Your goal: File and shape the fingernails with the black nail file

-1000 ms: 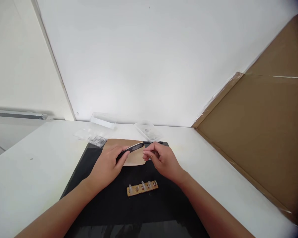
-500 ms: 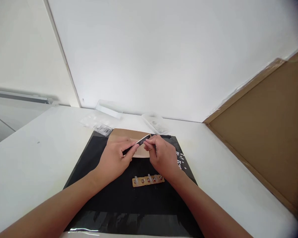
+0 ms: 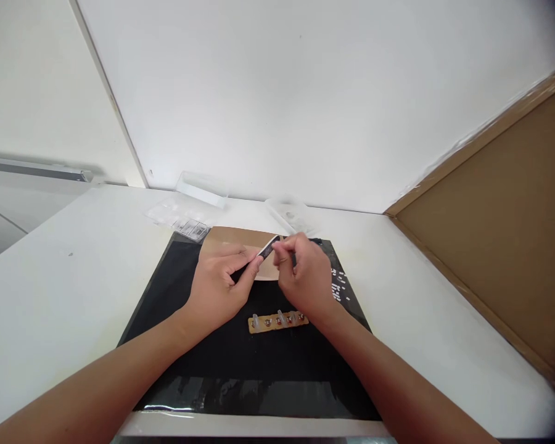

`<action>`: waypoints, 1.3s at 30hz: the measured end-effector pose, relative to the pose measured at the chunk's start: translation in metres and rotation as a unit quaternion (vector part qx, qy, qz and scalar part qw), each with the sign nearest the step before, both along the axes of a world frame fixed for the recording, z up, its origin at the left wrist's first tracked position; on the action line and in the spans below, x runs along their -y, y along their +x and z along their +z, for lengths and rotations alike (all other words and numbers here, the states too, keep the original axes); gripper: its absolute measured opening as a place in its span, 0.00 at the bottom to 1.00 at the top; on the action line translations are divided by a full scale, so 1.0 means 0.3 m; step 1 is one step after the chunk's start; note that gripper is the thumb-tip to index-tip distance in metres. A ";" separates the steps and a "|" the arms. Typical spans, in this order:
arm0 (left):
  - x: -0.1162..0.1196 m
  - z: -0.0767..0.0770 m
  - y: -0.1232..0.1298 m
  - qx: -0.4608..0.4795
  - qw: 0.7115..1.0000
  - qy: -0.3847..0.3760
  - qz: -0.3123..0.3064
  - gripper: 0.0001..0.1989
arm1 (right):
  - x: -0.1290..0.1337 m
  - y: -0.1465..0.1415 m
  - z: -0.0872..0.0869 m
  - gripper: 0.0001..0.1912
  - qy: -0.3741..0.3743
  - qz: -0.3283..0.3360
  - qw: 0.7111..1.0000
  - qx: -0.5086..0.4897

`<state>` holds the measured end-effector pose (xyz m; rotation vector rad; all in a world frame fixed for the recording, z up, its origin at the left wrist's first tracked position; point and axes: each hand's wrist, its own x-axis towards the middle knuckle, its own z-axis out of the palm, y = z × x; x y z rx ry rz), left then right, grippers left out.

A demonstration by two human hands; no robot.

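My left hand (image 3: 222, 279) is closed, with thumb and fingers pinching a slim black nail file (image 3: 269, 246) that has a pale edge. The file's free end points up and to the right, towards my other hand. Beside that end, my right hand (image 3: 305, 268) is curled, its thumb and fingertips pinched together; whatever they hold is too small to make out. Below the hands, on the black mat (image 3: 203, 364), lies a tan strip (image 3: 272, 322) carrying round shiny spots and a few clear, nail-shaped upright pieces. A brown sheet of paper (image 3: 240, 235) lies under the file, partly covered by my left hand.
Several small white pieces (image 3: 337, 287) are scattered on the mat's right side. Behind the mat are a clear plastic packet (image 3: 192, 229), a clear box-like tray (image 3: 201, 190) and another clear container (image 3: 287, 214). A brown cardboard panel (image 3: 490, 246) stands at the right.
My right fingertips have shifted slightly away from the file's end, and the file is tilted a little more steeply. The camera view has shifted slightly, so the mat sits higher in the picture.
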<state>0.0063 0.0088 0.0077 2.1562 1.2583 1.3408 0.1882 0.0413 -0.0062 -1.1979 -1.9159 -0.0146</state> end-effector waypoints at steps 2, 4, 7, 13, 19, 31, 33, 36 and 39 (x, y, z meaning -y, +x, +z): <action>0.002 0.000 0.002 0.002 1.000 -0.003 0.002 0.12 | 0.004 -0.002 0.004 0.13 -0.004 0.006 1.000 0.010; 0.004 0.001 0.003 0.007 1.000 -0.001 0.003 0.13 | 0.005 -0.003 0.007 0.13 0.010 -0.012 1.000 0.000; 0.005 0.004 0.005 0.019 1.000 -0.004 0.010 0.14 | 0.005 -0.004 0.009 0.13 0.003 0.007 1.000 -0.004; 0.011 0.012 0.009 0.044 0.998 -0.033 0.010 0.15 | 0.004 -0.008 0.008 0.12 0.025 0.005 1.000 -0.017; 0.015 0.010 0.013 0.077 0.996 -0.049 0.001 0.12 | 0.003 -0.009 0.012 0.12 0.038 -0.016 0.999 -0.010; 0.012 0.006 0.023 0.029 0.999 0.005 0.017 0.13 | 0.011 -0.018 0.024 0.12 0.003 0.021 1.000 -0.020; 0.012 -0.003 0.024 0.006 0.999 0.036 0.026 0.13 | 0.009 -0.016 0.025 0.12 0.010 -0.002 1.000 -0.024; 0.017 -0.017 0.025 -0.043 0.995 0.085 0.043 0.13 | 0.008 -0.012 0.030 0.12 -0.006 0.009 1.000 -0.016; 0.024 -0.024 0.023 -0.097 0.986 0.122 0.065 0.12 | 0.010 -0.008 0.037 0.12 -0.001 -0.007 0.999 -0.033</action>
